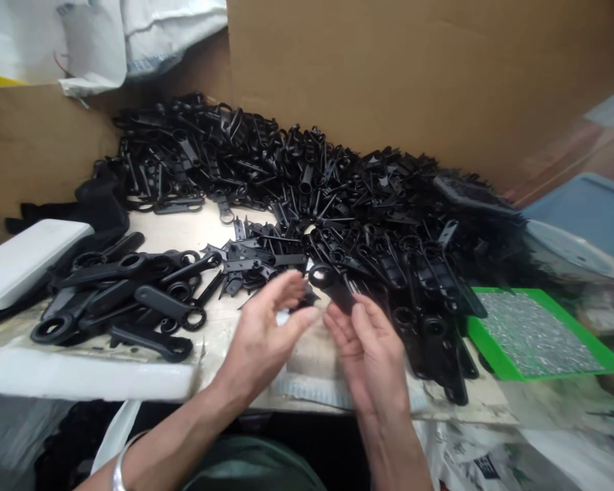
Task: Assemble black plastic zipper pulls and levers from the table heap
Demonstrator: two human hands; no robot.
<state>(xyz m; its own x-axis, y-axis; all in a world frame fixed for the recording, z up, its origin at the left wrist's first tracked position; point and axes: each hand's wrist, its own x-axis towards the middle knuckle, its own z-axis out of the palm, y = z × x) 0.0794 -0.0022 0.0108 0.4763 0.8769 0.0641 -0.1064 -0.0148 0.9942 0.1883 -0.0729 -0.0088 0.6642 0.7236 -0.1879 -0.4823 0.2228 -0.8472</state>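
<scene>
My right hand [371,337] grips a black plastic handle with a ring end [336,285], the ring pointing up and left. To its left my left hand [266,324] is open, thumb and fingers apart, with no part visibly held. Just beyond the left hand lies a small pile of flat black pieces with pointed ends [250,259]. Several black ring-ended handles [168,303] are heaped on the left. More black handle parts [389,256] lie in rows close to my right hand.
A large mound of black parts [225,150] backs against a cardboard wall [414,75]. On the right stands a green tray [535,296] of small shiny metal pieces. A white box-shaped object [33,262] lies at the left, and a white strip [86,374] runs along the front edge.
</scene>
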